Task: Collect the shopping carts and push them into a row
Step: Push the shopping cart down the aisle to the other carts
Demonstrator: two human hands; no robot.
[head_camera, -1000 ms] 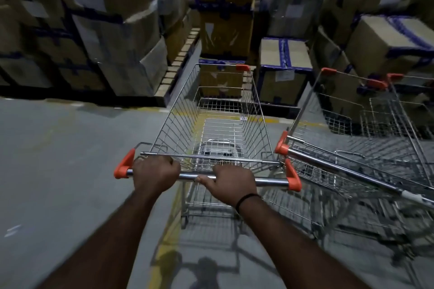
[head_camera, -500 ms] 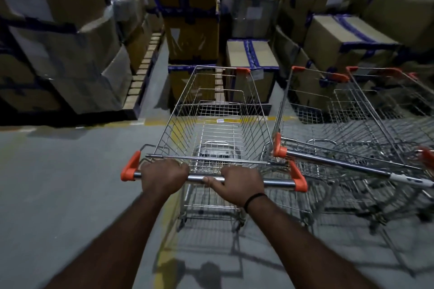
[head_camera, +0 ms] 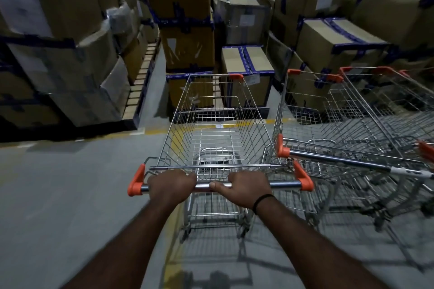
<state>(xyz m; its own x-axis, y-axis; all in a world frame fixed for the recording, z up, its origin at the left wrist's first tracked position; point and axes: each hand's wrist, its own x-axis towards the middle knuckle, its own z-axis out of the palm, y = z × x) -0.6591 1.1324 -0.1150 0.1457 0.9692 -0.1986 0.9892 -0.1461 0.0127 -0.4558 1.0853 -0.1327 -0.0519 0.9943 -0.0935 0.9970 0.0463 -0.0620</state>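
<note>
1. Shopping cart (head_camera: 218, 134), silver wire with orange corner caps, is held at its steel handle bar (head_camera: 285, 184); left hand (head_camera: 172, 184) and right hand (head_camera: 246, 189) both curl tightly round it.
2. Its long axis runs straight away from the person, nose toward stacked cardboard boxes (head_camera: 187, 47).
3. It stands on grey floor (head_camera: 58, 195), just beside a parked cart (head_camera: 340, 160) on its right.

Dim, bluish, low contrast; cart (head_camera: 211, 167) shadow falls toward 6 o'clock on floor (head_camera: 58, 195). Boxes (head_camera: 54, 58) at 9 o'clock blurred; edges fisheye-bent.
</note>
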